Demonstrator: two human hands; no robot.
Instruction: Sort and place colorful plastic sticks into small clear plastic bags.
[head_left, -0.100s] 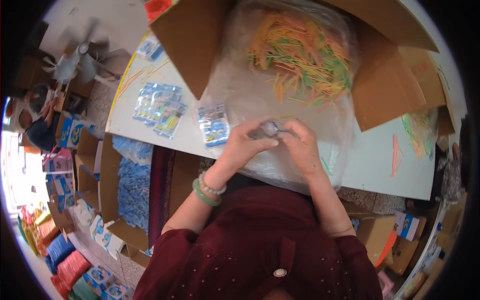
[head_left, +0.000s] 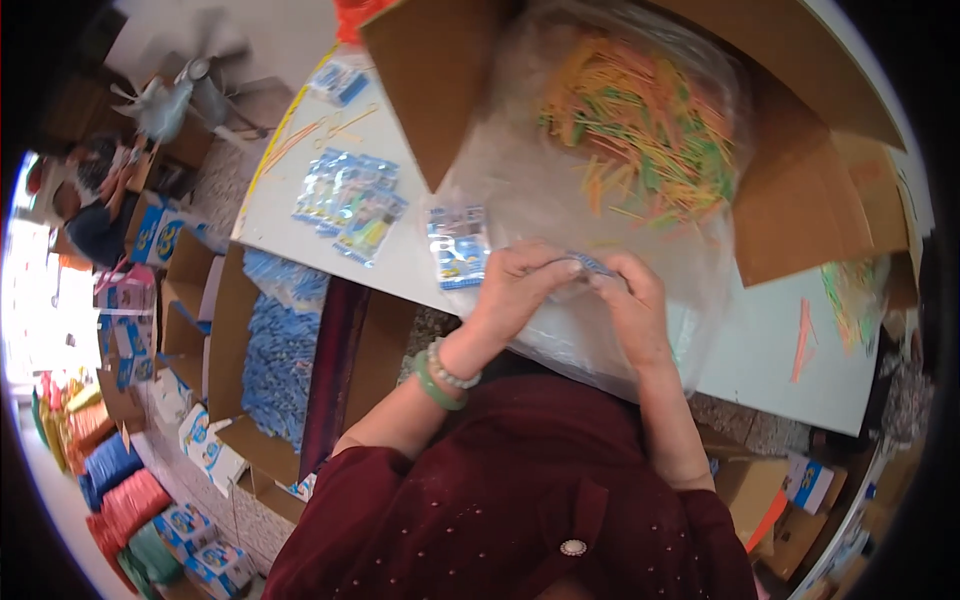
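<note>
Above the near edge of the table, my left hand (head_left: 522, 284) and my right hand (head_left: 637, 305) meet, fingers closed. Between their fingertips they pinch the edge of a small blue-and-clear plastic packet (head_left: 592, 263); most of it is hidden. Just left of my left hand lies a stack of blue printed packets (head_left: 459, 247). Farther left, more such packets (head_left: 350, 203) overlap in a fanned pile. Beyond my hands, a heap of thin sticks (head_left: 650, 130) in orange, yellow, green and pink rests on a clear plastic liner (head_left: 520, 190).
A cardboard box (head_left: 435, 85) lies open on the white table (head_left: 270, 215), flaps spread. Another box (head_left: 227, 385), left below the table, holds blue packets (head_left: 278, 370). Loose pink sticks (head_left: 803, 340) lie right. Two people (head_left: 92, 222) sit far left near a fan (head_left: 195, 75).
The whole view has swung a little, shifting the scene rightward. My fingertips have closed up along the packet, and its blue edge now shows between them.
</note>
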